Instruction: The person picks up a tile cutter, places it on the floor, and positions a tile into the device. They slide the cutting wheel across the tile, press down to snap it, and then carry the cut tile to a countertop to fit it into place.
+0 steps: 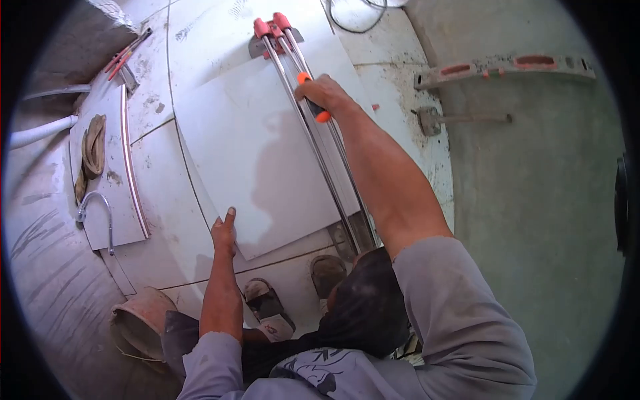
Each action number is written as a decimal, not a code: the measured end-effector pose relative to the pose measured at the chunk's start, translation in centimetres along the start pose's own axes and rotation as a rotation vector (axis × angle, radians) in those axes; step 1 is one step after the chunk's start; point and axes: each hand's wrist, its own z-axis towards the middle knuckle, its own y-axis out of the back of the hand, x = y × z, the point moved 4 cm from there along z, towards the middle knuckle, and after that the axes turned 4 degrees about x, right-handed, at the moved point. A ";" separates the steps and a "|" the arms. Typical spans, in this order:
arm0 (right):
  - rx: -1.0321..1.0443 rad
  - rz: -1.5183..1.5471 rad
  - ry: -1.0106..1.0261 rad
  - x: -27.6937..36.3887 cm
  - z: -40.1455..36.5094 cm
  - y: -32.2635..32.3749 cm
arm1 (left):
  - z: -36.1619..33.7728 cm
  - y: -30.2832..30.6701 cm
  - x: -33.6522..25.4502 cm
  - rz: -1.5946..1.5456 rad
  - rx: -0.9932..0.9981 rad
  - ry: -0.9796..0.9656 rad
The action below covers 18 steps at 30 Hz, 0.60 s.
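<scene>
Right hand (323, 93): grip closed around the orange-and-black handle (316, 100) of the tile cutter, above the metal rails (312, 132).
Left hand (225, 233): at the left edge of the large white tile, close to its near corner, thumb extended; whether the grip is closed on the edge cannot be told, the fingers being partly hidden.
Large white tile (247, 160): flat and centrally placed, its right portion beneath the rails, its near edge in front of the wearer's feet.
Tile cutter (277, 33): red fittings at the far end; twin rails running from there toward the wearer's knee.
Sandals (263, 300): worn on both feet, just beyond the near edge of the large white tile.
Right side: a spirit level (505, 67) with red-rimmed openings; nearer the wearer, a hammer (432, 121), its shaft pointing right.
Left side: a smaller panel (123, 193) bearing a brown folded bundle (95, 145) and a curved chrome faucet (109, 217); beyond it, a red-handled tool (122, 63).
Lower left: a dirty bucket (145, 323), tilted, beside the wearer's leg.
</scene>
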 end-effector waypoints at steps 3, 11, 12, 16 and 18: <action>-0.026 -0.062 -0.002 0.4 -0.6 0.5 | -0.2 -0.2 0.0 -0.058 0.076 0.026; -0.164 -0.592 0.106 3.2 -2.7 0.2 | -0.3 -0.2 0.2 -0.117 0.092 0.045; -0.150 -0.640 0.106 3.5 -2.9 0.2 | -0.2 -0.1 0.1 -0.124 0.078 0.041; 0.005 -0.697 0.040 4.4 -6.3 1.1 | -0.1 0.5 0.6 -0.065 0.063 0.059; -0.007 -0.733 0.051 3.2 -7.7 1.5 | 0.3 0.0 0.5 -0.141 0.113 0.031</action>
